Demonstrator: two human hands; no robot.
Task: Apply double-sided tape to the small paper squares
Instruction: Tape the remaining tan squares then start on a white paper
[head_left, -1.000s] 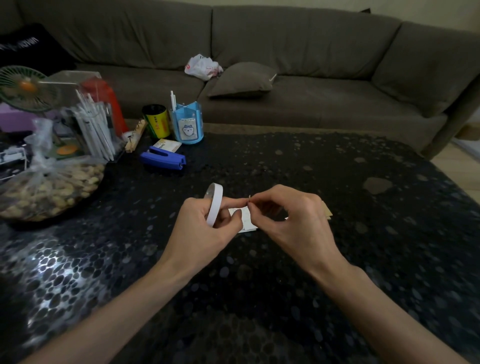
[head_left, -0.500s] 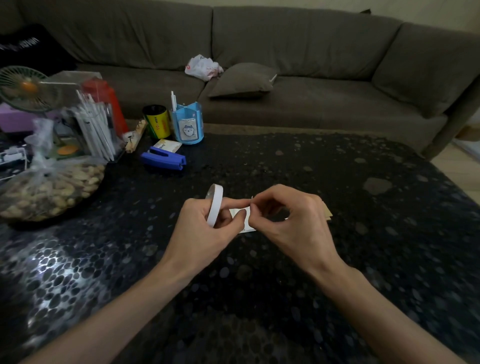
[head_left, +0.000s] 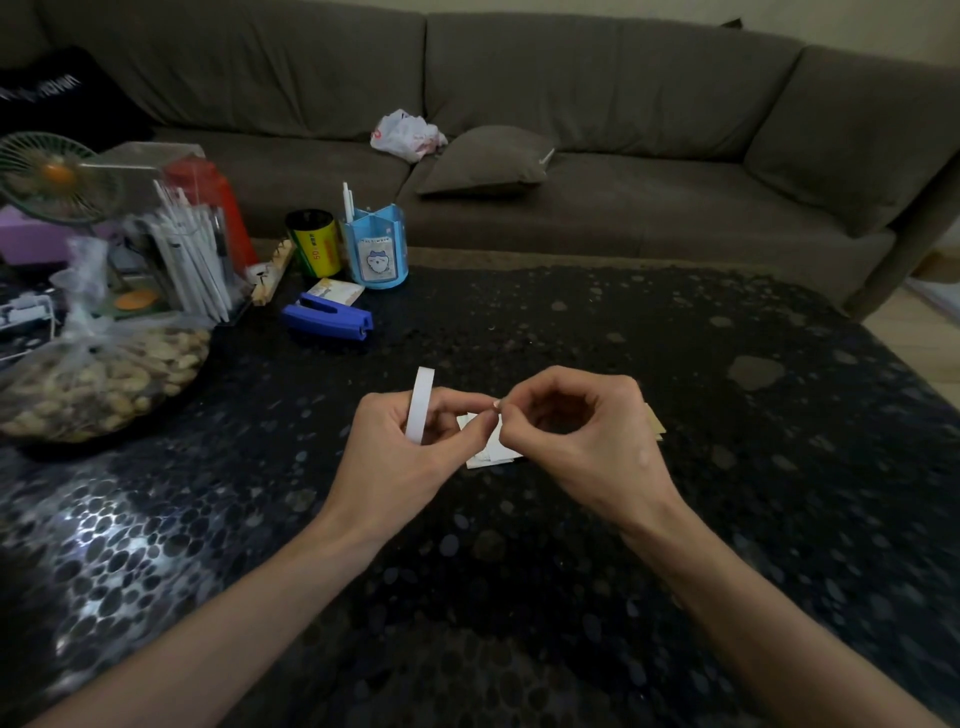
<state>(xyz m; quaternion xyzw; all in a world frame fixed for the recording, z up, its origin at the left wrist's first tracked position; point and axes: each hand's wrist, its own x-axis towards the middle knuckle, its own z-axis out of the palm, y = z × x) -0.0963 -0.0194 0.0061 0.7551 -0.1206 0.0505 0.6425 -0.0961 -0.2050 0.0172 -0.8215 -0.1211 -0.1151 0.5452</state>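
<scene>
Both hands are up close together over the desk (head_left: 571, 338). The left hand (head_left: 395, 457) grips the tape (head_left: 420, 405), with the roll standing upright and edge-on between its curled fingers. The right hand (head_left: 587, 441) pinches thumb to forefinger right at the left fingertips, probably on the tape's loose end, though it is too small to be sure. Paper squares (head_left: 491, 452) lie on the desk just beneath the hands, partly hidden. A stapler (head_left: 327, 319) and pen holder (head_left: 376, 249) sit well back on the left.

L hand (head_left: 397, 460) w/ tape roll (head_left: 420, 405), R hand (head_left: 592, 441) on its end
</scene>
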